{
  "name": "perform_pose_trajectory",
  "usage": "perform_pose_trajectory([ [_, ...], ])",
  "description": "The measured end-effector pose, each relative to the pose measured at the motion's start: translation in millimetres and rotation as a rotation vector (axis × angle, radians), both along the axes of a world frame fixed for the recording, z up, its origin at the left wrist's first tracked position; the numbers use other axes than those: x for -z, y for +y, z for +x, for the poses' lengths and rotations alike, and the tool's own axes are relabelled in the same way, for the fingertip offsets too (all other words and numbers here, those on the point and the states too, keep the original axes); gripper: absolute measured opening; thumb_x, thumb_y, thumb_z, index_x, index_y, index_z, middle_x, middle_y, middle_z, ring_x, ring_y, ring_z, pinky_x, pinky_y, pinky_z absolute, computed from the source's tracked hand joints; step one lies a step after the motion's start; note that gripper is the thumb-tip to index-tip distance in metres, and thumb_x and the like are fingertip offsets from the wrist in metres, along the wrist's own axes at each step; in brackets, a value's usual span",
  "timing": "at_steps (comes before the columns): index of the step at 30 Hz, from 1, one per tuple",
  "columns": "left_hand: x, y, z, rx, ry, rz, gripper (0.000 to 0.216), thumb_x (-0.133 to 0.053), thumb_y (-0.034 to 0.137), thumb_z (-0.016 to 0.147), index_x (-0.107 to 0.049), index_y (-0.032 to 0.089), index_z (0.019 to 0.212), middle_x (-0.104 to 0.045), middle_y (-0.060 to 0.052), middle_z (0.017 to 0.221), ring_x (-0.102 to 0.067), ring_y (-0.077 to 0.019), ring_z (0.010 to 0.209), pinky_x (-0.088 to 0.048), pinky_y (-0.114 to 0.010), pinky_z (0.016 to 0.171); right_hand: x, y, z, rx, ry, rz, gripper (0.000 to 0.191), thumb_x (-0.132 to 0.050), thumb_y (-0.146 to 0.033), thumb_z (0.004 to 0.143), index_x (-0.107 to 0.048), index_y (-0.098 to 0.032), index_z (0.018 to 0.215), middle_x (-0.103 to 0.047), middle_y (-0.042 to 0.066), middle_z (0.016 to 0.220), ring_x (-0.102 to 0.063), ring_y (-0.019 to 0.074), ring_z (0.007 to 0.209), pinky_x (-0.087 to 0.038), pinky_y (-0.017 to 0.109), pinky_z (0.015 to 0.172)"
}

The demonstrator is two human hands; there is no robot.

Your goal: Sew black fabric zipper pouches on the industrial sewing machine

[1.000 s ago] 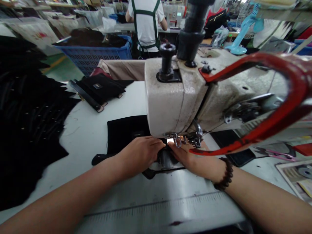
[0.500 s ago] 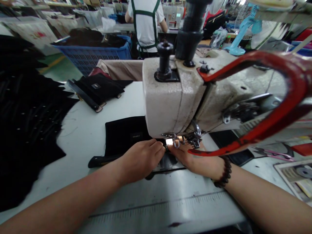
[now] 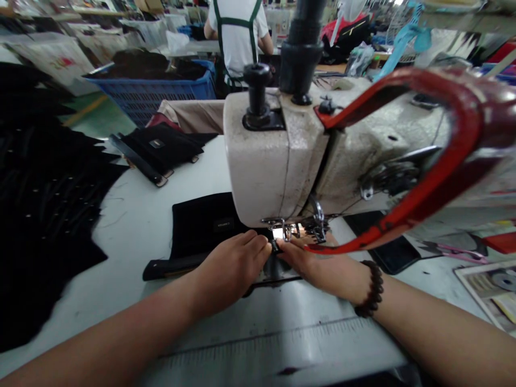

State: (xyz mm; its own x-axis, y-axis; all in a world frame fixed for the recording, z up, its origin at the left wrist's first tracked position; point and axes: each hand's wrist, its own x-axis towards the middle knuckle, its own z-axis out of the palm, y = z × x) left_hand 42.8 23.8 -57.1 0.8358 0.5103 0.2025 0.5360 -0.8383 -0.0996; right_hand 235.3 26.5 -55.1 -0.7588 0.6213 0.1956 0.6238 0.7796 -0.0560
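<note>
A black fabric piece (image 3: 197,226) with a small label lies flat on the sewing machine table, its right part under the machine head. My left hand (image 3: 234,263) is closed on its near edge, fingertips pressed together beside the needle area. A dark rolled strip (image 3: 169,269) runs along that edge, left of my wrist. My right hand (image 3: 310,263) pinches the same black piece from the other side, close to the presser foot. Part of its fingers is hidden behind the sewing machine (image 3: 266,161) and its red guard (image 3: 363,239). A beaded bracelet (image 3: 371,290) circles my right wrist.
A large pile of black pieces (image 3: 44,215) fills the left side. Another labelled black piece (image 3: 161,148) lies at the back. Pink-handled scissors (image 3: 459,252) and a parts tray (image 3: 492,290) are at right. Behind stand a blue crate (image 3: 157,91) and a seated person (image 3: 237,43).
The view has shifted slightly, so the machine appears a little further left. Both hands stay at the needle area on the black fabric, with hardly any movement.
</note>
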Motion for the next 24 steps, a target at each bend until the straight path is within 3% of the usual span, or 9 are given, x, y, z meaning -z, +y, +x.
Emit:
perform_pose_trajectory([
  [5, -2.6, 2, -1, 0.022, -0.030, 0.051, 0.024, -0.037, 0.002, 0.077, -0.057, 0.008, 0.088, -0.060, -0.008, 0.081, -0.054, -0.0181, 0.073, -0.046, -0.029, 0.072, 2.4, -3, 0, 0.073, -0.034, 0.116, 0.022, -0.039, -0.020, 0.090, -0.060, -0.015, 0.084, -0.061, 0.007, 0.078, -0.051, 0.0163, 0.068, -0.038, 0.030, 0.060],
  [10, -6.0, 3, -1, 0.016, -0.021, 0.034, 0.022, -0.038, 0.003, 0.078, -0.057, 0.009, 0.087, -0.059, -0.007, 0.081, -0.054, -0.0176, 0.073, -0.046, -0.028, 0.072, 4.6, -3, -1, 0.092, -0.034, 0.121, 0.020, -0.042, -0.022, 0.089, -0.059, -0.016, 0.083, -0.059, 0.005, 0.070, -0.050, 0.0153, 0.066, -0.036, 0.028, 0.059],
  [18, 3.4, 8, 0, 0.012, -0.051, 0.072, 0.020, -0.039, 0.004, 0.080, -0.056, 0.011, 0.088, -0.058, -0.005, 0.080, -0.054, -0.0168, 0.076, -0.044, -0.027, 0.076, -7.2, 7, -1, 0.084, 0.037, -0.174, 0.024, -0.038, -0.016, 0.089, -0.061, -0.017, 0.085, -0.062, 0.006, 0.080, -0.054, 0.0155, 0.074, -0.042, 0.029, 0.066],
  [24, 10.6, 14, -3, 0.021, -0.094, 0.074, 0.019, -0.037, 0.007, 0.083, -0.055, 0.011, 0.089, -0.061, -0.005, 0.085, -0.055, -0.0172, 0.082, -0.043, -0.028, 0.080, -9.0, 10, -4, 0.145, 0.120, -0.283, 0.027, -0.036, -0.013, 0.088, -0.062, -0.018, 0.081, -0.063, 0.006, 0.078, -0.055, 0.0160, 0.072, -0.043, 0.029, 0.066],
])
